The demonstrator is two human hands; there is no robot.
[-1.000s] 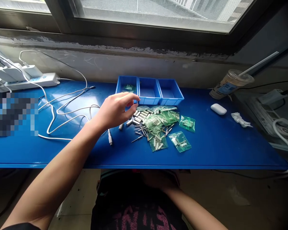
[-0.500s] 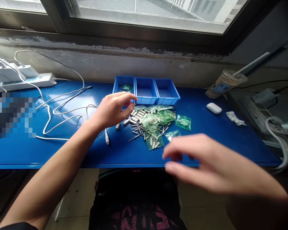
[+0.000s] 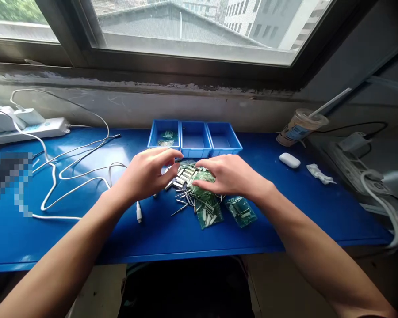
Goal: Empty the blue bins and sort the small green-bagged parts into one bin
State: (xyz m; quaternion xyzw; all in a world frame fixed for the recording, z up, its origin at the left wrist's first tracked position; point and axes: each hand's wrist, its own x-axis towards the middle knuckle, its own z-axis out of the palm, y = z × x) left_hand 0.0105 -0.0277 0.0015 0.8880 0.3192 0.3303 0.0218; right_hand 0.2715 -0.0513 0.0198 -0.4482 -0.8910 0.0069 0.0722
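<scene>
My left hand (image 3: 152, 173) hovers at the left edge of the pile, thumb and forefinger apart with nothing between them. Over the pile's right side is my right hand (image 3: 227, 174), its thumb and forefinger spread around green plastic bags (image 3: 202, 187), and no grip on them shows. Beneath and between the hands lie loose silvery metal pieces (image 3: 185, 176) and thin rivet-like pins (image 3: 182, 203). A small zip bag of metal pieces (image 3: 209, 214) rests at the pile's front, and another filled bag (image 3: 241, 211) lies to its right. My right hand hides part of the heap.
Behind the pile stand three joined blue bins (image 3: 195, 152); the left one holds small bags. White cables (image 3: 55, 176) sprawl at left near a power strip (image 3: 43, 129). At right are a drink cup (image 3: 298, 128), a white case (image 3: 289, 160) and crumpled tissue (image 3: 320, 174).
My right hand has moved left and away from me, from the table's front edge to the pile. My left hand stays near the pile's left side. The view has tilted up.
</scene>
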